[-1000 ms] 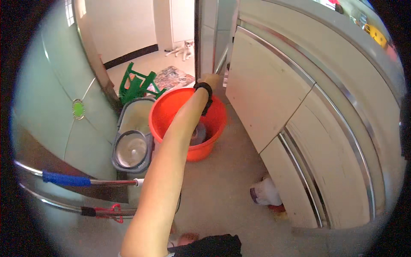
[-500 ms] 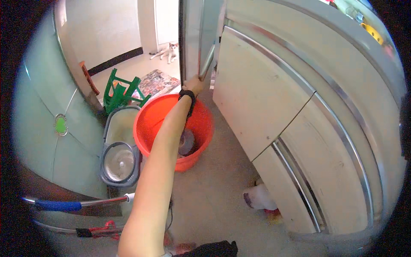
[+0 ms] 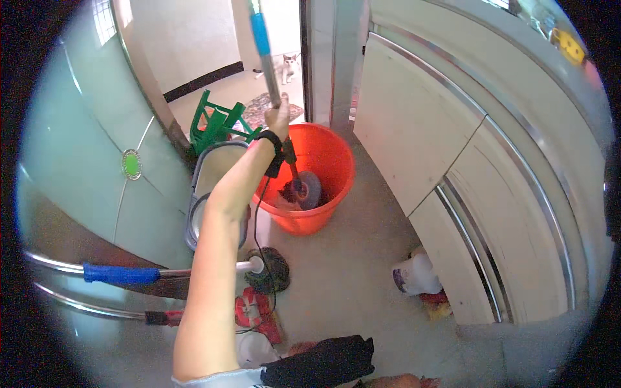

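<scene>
A silver mop pole with a bright blue grip (image 3: 261,35) stands tilted, its upper end running out of the top of view. My left hand (image 3: 278,119) is closed round the pole, with a black band (image 3: 272,152) on the wrist. Lower down, the pole leads into a large orange-red bucket (image 3: 336,155). A round grey mop head (image 3: 309,191) rests inside at the pole's lower end, with something dark beside it. My right hand is out of view.
Left of the bucket stands a grey mop bucket (image 3: 210,165) with a green stool (image 3: 217,123) behind. A blue-sleeved pole (image 3: 121,273) crosses at lower left. Cabinets (image 3: 420,123) line the right, a white container (image 3: 417,275) below. A cat (image 3: 289,70) lies beyond the doorway.
The pole has swung from leaning right to leaning left, still in my left hand. The view has shifted, showing more of the floor near me and the mop head in the bucket.
</scene>
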`<state>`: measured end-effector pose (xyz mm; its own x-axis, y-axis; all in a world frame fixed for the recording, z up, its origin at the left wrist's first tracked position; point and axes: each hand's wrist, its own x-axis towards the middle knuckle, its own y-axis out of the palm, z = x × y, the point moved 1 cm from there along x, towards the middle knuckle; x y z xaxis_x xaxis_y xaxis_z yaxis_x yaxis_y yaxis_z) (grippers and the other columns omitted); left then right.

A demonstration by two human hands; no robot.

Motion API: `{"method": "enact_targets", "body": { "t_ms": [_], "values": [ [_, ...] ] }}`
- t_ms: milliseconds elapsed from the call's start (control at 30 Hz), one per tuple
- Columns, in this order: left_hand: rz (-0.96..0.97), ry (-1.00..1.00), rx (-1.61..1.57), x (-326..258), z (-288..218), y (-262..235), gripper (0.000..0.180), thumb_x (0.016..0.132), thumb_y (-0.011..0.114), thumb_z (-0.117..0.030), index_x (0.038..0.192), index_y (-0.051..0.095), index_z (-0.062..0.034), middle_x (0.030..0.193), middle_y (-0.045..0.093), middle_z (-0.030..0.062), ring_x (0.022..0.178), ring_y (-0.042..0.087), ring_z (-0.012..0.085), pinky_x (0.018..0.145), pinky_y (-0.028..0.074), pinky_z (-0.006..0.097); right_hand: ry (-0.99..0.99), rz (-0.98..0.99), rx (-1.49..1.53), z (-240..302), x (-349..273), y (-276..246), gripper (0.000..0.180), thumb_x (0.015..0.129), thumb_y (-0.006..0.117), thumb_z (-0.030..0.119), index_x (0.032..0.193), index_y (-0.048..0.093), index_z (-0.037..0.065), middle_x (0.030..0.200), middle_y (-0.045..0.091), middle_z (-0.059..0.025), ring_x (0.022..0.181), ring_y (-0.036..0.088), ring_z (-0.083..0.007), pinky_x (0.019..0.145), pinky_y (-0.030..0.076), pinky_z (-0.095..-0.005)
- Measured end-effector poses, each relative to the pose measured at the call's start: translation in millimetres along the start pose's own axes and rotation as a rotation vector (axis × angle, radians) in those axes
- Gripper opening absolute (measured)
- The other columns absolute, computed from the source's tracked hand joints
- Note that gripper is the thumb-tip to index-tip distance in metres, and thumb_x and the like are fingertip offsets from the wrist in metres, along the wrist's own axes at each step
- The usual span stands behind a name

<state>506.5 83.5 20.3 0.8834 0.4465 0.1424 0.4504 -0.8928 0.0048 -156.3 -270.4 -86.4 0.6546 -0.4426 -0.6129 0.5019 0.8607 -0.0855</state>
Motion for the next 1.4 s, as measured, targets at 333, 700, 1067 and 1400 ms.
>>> {"method": "enact_targets", "body": {
  "t_ms": [333,700,1067,1400],
  "values": [
    [-0.083,0.05,-0.301,-50.8,-179.6,-79.2,0.042,0.074,0.062,-0.047,0.059,0.045,-0.0111,0.048,0.041,0.0,0.04,0.041,0.0118,0.04,0.035,0.026,-0.082,-0.052,0.022,-41.3,-28.2,-35.3,0.027,0.084,0.056,0.025,0.098,0.048,0.003,0.084,0.056,-0.0072,0.079,0.056,-0.0205,0.082,0.047,-0.0451],
    [0.279,0.484,-0.587,-160.1,-377.6,-140.4,0.047,0.079,0.058,-0.041,0.05,0.03,-0.018,0.042,0.029,-0.0041,0.034,0.032,0.0107,0.045,0.038,0.03,-0.347,0.0,0.238,-136.0,4.9,-87.7,0.02,0.085,0.055,0.024,0.087,0.048,0.005,0.073,0.052,-0.0047,0.069,0.053,-0.0173,0.082,0.047,-0.0421],
    [0.647,0.338,-0.544,-249.4,-394.2,-156.5,0.05,0.084,0.049,-0.039,0.045,0.025,-0.0178,0.04,0.021,-0.0044,0.035,0.021,0.0094,0.045,0.027,0.024,-0.287,-0.101,0.243,-164.5,-4.1,-97.6,0.02,0.086,0.054,0.024,0.077,0.047,0.008,0.064,0.053,-0.0031,0.056,0.053,-0.0127,0.07,0.05,-0.0314],
    [0.852,0.008,-0.528,-295.9,-231.2,-59.3,0.05,0.084,0.046,-0.036,0.042,0.026,-0.0181,0.032,0.025,-0.0043,0.025,0.027,0.0116,0.03,0.027,0.026,-0.226,-0.083,0.236,-148.3,-25.8,-94.1,0.012,0.084,0.056,0.015,0.084,0.048,0.006,0.066,0.055,-0.0041,0.051,0.054,-0.0139,0.058,0.05,-0.028]
  ]
}}
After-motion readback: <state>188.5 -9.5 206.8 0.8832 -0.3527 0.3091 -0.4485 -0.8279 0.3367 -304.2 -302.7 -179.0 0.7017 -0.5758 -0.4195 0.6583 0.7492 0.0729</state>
